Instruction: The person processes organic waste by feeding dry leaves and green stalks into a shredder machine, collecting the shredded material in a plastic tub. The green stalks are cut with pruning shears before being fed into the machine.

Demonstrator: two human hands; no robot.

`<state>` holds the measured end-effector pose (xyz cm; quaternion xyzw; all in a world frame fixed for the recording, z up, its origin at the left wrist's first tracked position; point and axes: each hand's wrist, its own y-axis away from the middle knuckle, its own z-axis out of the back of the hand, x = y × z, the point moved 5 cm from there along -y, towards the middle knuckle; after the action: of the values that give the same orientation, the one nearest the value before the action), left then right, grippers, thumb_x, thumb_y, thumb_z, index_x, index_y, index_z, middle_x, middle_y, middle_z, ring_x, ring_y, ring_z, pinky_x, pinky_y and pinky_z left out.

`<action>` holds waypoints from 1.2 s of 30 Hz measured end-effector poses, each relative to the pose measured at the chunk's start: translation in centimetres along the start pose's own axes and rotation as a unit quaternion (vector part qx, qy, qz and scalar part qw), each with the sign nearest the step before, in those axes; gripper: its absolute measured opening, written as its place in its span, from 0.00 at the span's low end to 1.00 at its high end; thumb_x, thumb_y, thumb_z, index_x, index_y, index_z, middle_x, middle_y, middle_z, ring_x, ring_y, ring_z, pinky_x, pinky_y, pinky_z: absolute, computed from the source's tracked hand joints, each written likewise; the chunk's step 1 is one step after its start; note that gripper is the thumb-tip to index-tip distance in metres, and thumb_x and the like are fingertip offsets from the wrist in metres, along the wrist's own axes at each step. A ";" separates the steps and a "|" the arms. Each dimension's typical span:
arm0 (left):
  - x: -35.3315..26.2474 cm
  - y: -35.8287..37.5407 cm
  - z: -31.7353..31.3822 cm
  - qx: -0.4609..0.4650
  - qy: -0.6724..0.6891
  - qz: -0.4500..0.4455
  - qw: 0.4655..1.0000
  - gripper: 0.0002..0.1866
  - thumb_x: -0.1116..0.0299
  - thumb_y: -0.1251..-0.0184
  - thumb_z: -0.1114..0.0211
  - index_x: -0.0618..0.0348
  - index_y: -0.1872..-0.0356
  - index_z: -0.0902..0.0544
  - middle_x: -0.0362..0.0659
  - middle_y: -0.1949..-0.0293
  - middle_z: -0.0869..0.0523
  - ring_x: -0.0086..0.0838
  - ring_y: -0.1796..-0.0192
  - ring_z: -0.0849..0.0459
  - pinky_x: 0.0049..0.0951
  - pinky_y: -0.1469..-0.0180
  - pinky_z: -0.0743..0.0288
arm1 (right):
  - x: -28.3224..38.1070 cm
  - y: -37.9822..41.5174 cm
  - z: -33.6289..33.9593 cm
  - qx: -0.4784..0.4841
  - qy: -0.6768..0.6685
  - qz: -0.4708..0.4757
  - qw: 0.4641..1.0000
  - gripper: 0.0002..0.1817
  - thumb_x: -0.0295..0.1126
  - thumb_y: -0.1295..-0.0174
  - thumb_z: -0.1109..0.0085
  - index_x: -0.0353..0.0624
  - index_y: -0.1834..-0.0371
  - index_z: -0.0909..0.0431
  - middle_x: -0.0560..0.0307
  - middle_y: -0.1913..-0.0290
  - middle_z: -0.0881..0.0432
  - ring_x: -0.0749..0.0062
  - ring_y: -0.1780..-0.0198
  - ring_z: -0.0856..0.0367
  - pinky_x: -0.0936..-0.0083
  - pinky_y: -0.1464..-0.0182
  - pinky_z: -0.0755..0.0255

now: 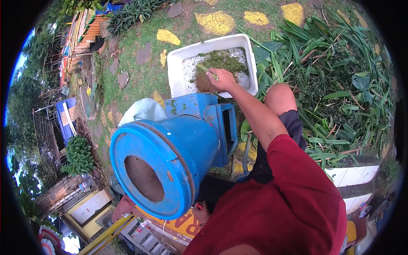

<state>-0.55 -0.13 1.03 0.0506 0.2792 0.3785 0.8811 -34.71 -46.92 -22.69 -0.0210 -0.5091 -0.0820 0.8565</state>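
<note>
A single view is provided, taken from a camera worn on the person's head and directed forward and down. A very wide, curved field is recorded, bounded by a dark rounded border. The frame is found turned on its side: the sky (20,63) is placed at the left edge, with the trees (26,102) beside it. The wearer's own red shirt (272,204) is seen from above at close range, lower right. A blue machine (197,140) is shown near the lens, left of centre. The white tub (175,74) and the right hand (222,80) are viewed from above, farther off, at upper centre.
</note>
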 end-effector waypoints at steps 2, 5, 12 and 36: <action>-0.4 -0.1 -0.1 0.006 0.004 -0.002 1.000 0.15 0.71 0.41 0.33 0.60 0.83 0.29 0.36 0.84 0.32 0.22 0.77 0.36 0.32 0.73 0.42 | -2.6 0.6 -2.6 0.147 -0.050 -0.100 0.983 0.20 0.49 0.30 0.50 0.49 0.57 0.12 0.51 0.65 0.11 0.61 0.63 0.12 0.62 0.55 0.19; -1.3 -0.1 -0.1 0.005 0.006 -0.005 1.000 0.15 0.72 0.41 0.33 0.60 0.83 0.30 0.34 0.83 0.32 0.20 0.77 0.36 0.31 0.73 0.42 | -3.1 1.6 -3.7 0.297 -0.176 -0.230 0.910 0.20 0.50 0.30 0.51 0.50 0.54 0.13 0.49 0.63 0.12 0.55 0.60 0.13 0.58 0.52 0.21; 0.4 -0.6 0.0 0.020 0.005 -0.021 1.000 0.16 0.72 0.40 0.32 0.60 0.83 0.30 0.35 0.84 0.32 0.20 0.77 0.36 0.30 0.73 0.42 | -3.1 2.2 -3.2 0.235 -0.072 -0.182 0.952 0.21 0.50 0.30 0.51 0.50 0.57 0.12 0.56 0.67 0.10 0.65 0.68 0.14 0.63 0.55 0.21; -1.2 -0.1 -0.1 0.007 -0.031 -0.043 0.999 0.16 0.74 0.40 0.32 0.60 0.83 0.29 0.35 0.84 0.32 0.19 0.78 0.37 0.29 0.74 0.40 | 1.9 -1.5 12.4 0.008 -0.389 -0.130 0.912 0.20 0.49 0.25 0.52 0.45 0.51 0.19 0.62 0.59 0.11 0.82 0.66 0.22 0.77 0.69 0.23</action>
<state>-1.27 -1.05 1.48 0.0560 0.2563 0.3370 0.9042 -44.80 -47.13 -15.16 0.0225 -0.8009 -0.1740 0.5726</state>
